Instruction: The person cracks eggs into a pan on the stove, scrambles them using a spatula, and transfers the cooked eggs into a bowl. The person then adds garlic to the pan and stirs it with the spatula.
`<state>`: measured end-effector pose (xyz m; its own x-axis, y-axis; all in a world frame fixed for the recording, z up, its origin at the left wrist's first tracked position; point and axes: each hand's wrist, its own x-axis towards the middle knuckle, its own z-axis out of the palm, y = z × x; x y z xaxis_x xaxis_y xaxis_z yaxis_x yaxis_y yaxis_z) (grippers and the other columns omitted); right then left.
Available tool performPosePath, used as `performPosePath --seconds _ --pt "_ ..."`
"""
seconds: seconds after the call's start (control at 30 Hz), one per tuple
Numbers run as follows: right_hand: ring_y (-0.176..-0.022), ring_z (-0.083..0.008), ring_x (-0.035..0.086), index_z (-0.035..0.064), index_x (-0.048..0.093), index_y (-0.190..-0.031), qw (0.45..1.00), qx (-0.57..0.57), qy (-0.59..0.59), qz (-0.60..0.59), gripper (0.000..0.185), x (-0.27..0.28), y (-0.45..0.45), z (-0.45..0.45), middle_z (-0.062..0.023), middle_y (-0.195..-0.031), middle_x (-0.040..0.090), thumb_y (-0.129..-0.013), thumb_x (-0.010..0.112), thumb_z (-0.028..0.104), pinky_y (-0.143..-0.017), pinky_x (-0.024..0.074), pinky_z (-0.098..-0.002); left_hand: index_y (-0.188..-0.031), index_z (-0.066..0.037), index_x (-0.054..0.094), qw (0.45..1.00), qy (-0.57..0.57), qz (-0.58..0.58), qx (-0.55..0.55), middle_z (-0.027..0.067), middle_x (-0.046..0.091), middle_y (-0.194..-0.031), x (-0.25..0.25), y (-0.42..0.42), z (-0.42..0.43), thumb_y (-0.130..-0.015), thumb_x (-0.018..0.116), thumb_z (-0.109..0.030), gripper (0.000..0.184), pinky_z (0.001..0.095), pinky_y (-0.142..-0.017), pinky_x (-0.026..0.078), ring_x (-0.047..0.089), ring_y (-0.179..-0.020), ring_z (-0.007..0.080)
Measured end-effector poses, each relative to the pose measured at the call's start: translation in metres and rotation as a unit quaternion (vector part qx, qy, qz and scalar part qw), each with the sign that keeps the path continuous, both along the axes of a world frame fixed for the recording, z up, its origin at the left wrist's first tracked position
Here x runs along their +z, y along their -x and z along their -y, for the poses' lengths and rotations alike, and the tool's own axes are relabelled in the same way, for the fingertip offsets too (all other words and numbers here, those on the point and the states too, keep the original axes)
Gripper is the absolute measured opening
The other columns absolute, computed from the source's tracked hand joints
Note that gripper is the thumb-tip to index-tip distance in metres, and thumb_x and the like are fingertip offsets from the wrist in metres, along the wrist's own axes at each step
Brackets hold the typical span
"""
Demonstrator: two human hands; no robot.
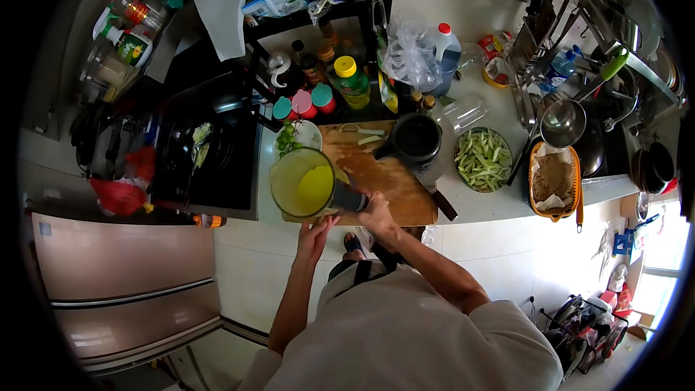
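Over the front of the counter I hold a large clear jug (284, 185), tipped so I look into its mouth, with yellow contents inside. My right hand (377, 215) is closed round its dark handle (349, 198). At the jug's lower edge, my left hand (316, 237) supports it with the fingers partly hidden. Beneath the jug lies a wooden cutting board (398, 181) with pale stalk pieces (371, 136) on it. A knife (444, 205) rests at the board's right end. A black round vessel (416, 137) stands at its back right corner. Behind the jug, a white bowl (310, 132) holds small green fruits.
To the right are a bowl of cut green strips (483, 159) and a paper-lined orange basket (554, 177). A dark stove (210, 174) with a pan is on the left. Lidded jars (303, 103) and a yellow-capped bottle (352, 85) stand behind. A ladle (563, 123) hangs at right.
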<state>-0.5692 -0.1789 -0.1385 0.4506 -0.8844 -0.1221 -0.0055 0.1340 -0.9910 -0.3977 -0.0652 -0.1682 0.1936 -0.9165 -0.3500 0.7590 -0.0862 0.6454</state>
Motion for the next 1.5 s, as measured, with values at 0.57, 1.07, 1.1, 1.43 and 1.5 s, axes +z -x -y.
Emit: performPosePath --seconds 0.57,1.07,1.1,1.43,1.5 --pt "-0.069 -0.008 0.059 0.001 0.066 -0.09 0.996 -0.037 0.074 0.021 0.024 0.025 0.046 0.11 -0.0009 -0.076 0.067 -0.068 0.075 0.005 -0.066 0.0479 -0.0242 -0.146 -0.015 0.016 0.993 0.016 -0.117 -0.029 0.0164 0.019 -0.143 -0.044 0.024 0.114 -0.077 0.052 0.021 0.085 0.0386 -0.107 0.04 0.046 -0.123 0.033" --pt "-0.063 -0.0116 0.052 0.0027 0.061 -0.095 0.964 -0.142 0.138 -0.178 0.01 -0.058 0.114 0.001 -0.0027 -0.071 0.056 -0.085 0.059 0.005 -0.057 0.0449 -0.0264 -0.121 0.0 0.053 0.958 -0.236 0.135 -0.093 0.0095 0.062 -0.11 -0.039 -0.029 -0.105 -0.087 0.064 -0.016 0.039 0.0323 -0.085 0.05 0.061 -0.1 0.0196" --pt "-0.059 -0.0092 0.051 0.0035 0.063 -0.093 0.968 -0.114 0.156 -0.16 0.007 -0.087 0.122 -0.011 -0.0005 -0.068 0.054 -0.087 0.058 0.005 -0.056 0.0447 -0.0244 -0.12 0.001 0.054 0.947 -0.272 0.15 -0.077 0.0097 0.063 -0.108 -0.044 -0.032 -0.129 -0.086 0.065 -0.015 0.038 0.0319 -0.084 0.05 0.061 -0.098 0.0192" --pt "-0.05 -0.0079 0.048 -0.0003 0.06 -0.096 0.972 -0.165 -0.063 -0.156 0.043 -0.014 0.097 -0.026 0.0 -0.057 0.047 -0.1 0.039 0.037 -0.043 0.0356 -0.0234 -0.119 -0.001 0.053 0.921 -0.309 0.196 -0.132 0.0131 0.063 -0.107 -0.088 -0.068 -0.195 -0.087 0.061 -0.01 0.035 0.0336 -0.081 0.052 0.064 -0.093 0.0236" --pt "-0.049 -0.0068 0.04 0.0014 0.06 -0.095 0.968 -0.217 -0.03 -0.125 0.043 0.002 0.124 -0.008 0.0018 -0.057 0.043 -0.1 0.039 0.038 -0.045 0.0316 -0.0229 -0.12 -0.003 0.051 0.928 -0.303 0.136 -0.169 0.0136 0.063 -0.109 -0.096 -0.081 -0.189 -0.089 0.058 -0.013 0.034 0.0355 -0.079 0.052 0.064 -0.093 0.0259"
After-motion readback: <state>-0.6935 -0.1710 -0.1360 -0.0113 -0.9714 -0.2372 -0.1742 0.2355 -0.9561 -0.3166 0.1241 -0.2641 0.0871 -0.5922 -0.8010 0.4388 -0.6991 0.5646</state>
